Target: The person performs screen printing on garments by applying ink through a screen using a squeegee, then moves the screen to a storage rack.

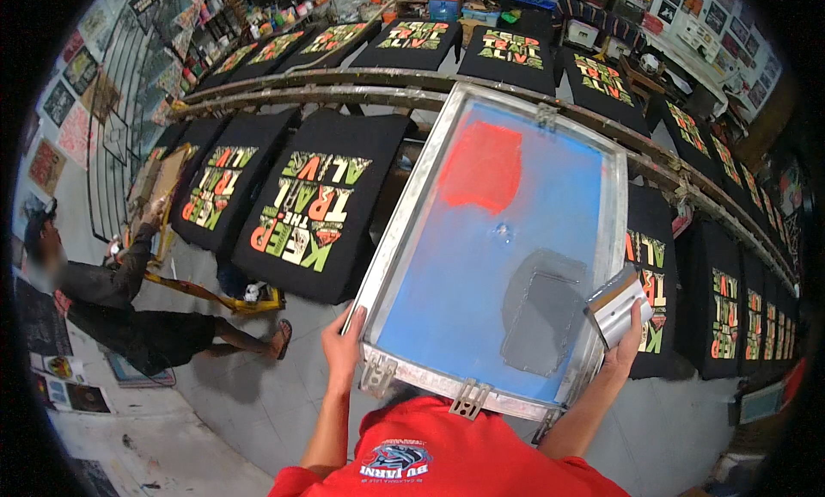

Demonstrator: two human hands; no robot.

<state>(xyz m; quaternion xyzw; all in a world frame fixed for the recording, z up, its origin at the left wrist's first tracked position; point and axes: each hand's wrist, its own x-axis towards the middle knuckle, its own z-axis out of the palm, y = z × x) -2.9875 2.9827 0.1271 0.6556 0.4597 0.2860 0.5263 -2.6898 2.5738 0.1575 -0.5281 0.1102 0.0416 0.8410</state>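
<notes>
A large silk-screen frame (411, 200) with a metal rim and blue mesh is tilted in front of me. My left hand (342, 340) is closed around its lower left edge. My right hand (626, 346) grips a squeegee (617, 309) with a silvery handle and dark grey ink along its blade, beside the frame's lower right rim. A patch of grey ink (543, 316) lies on the mesh near the squeegee, and a red area (483, 166) covers the upper left. Metal hinge clips (468, 400) are fixed along the near rim.
Black T-shirts (322, 205) with multicoloured prints lie in long rows on both sides of a rail (344, 82). At the left a person (129, 299) stands among the rows, beside a yellow frame (215, 297). Bins and containers (444, 3) are stacked at the back.
</notes>
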